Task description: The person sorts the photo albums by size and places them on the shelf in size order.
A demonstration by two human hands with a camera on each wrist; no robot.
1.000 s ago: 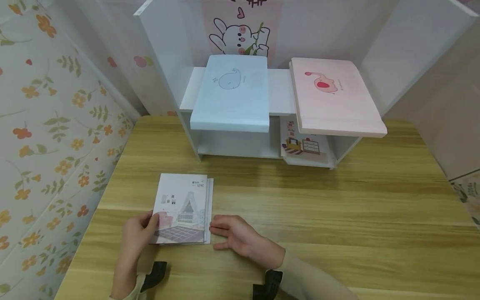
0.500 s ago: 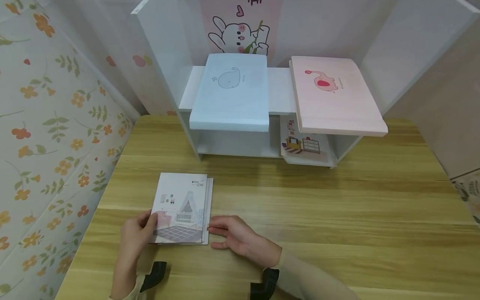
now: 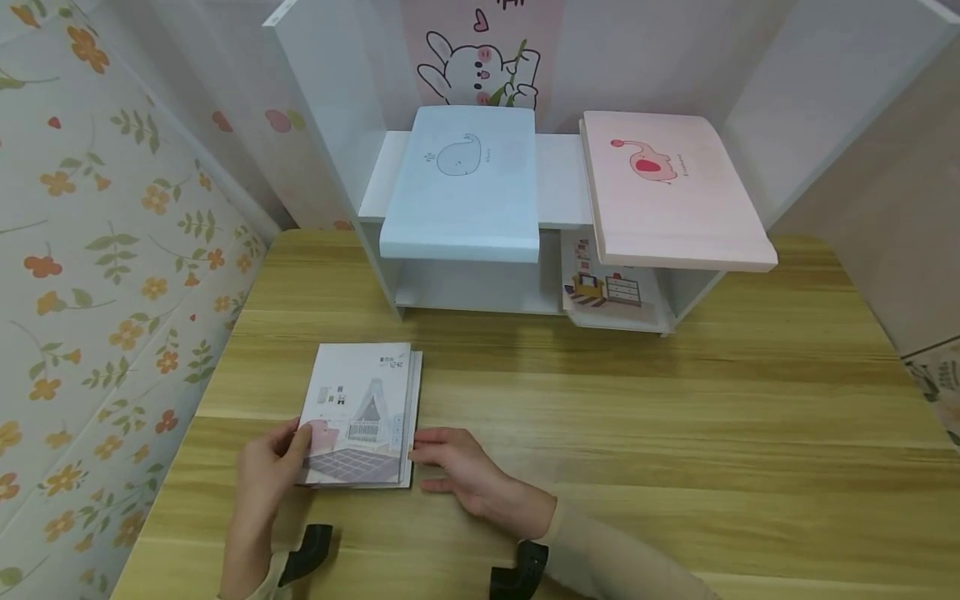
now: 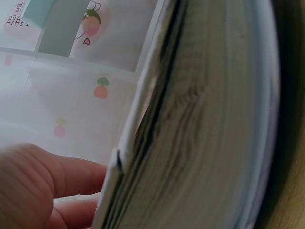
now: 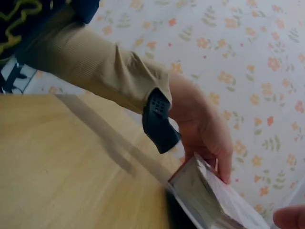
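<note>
A small stack of notebooks lies on the wooden table (image 3: pixel 600 433). Its top notebook (image 3: pixel 358 400) has a white cover with a drawn room, and another one's edge (image 3: pixel 413 400) sticks out on the right. My left hand (image 3: pixel 264 471) grips the stack's left side, thumb on the cover. In the left wrist view, the page edges (image 4: pixel 205 119) stand close beside my left hand (image 4: pixel 43 188). Extended fingers of my right hand (image 3: pixel 472 475) touch the stack's right edge. The right wrist view shows the left hand (image 5: pixel 205 129) pinching the notebook stack (image 5: pixel 209 191).
Behind stands a white shelf (image 3: pixel 487 292). On its board lie a blue whale book (image 3: pixel 461 196) and a pink elephant book (image 3: pixel 675 200), both jutting forward. A picture-covered booklet (image 3: pixel 603 283) lies in the lower compartment. Flowered cloth (image 3: pixel 112 333) borders the left.
The stack of notebooks has shifted slightly to the left. Both hands have moved left with it, the right hand a little more than the left.
</note>
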